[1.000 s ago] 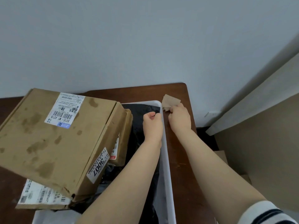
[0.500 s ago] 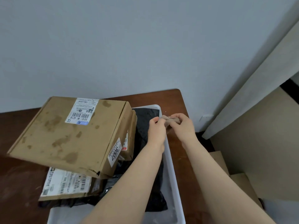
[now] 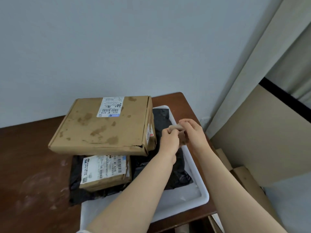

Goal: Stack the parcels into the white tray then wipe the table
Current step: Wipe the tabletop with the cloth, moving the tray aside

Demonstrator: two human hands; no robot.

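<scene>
A white tray (image 3: 200,187) sits on the dark wooden table (image 3: 30,165), at its right end. In it a large stained cardboard parcel (image 3: 104,125) lies on top of a smaller labelled box (image 3: 104,172) and black plastic mailers (image 3: 178,175). Above the tray's right rim, my left hand (image 3: 169,140) and my right hand (image 3: 193,133) are together, both pinching a small folded piece of brown paper (image 3: 176,127) between them.
A pale wall rises right behind the table. To the right of the table edge stand beige panels (image 3: 260,140) and flattened cardboard (image 3: 242,175) on the floor. Faint smears mark the bare table surface (image 3: 33,187) at the left.
My right hand lifted the brown paper off the table corner and brought it to my left hand, which let go of the tray rim; the paper is now folded small. The view has pulled back.
</scene>
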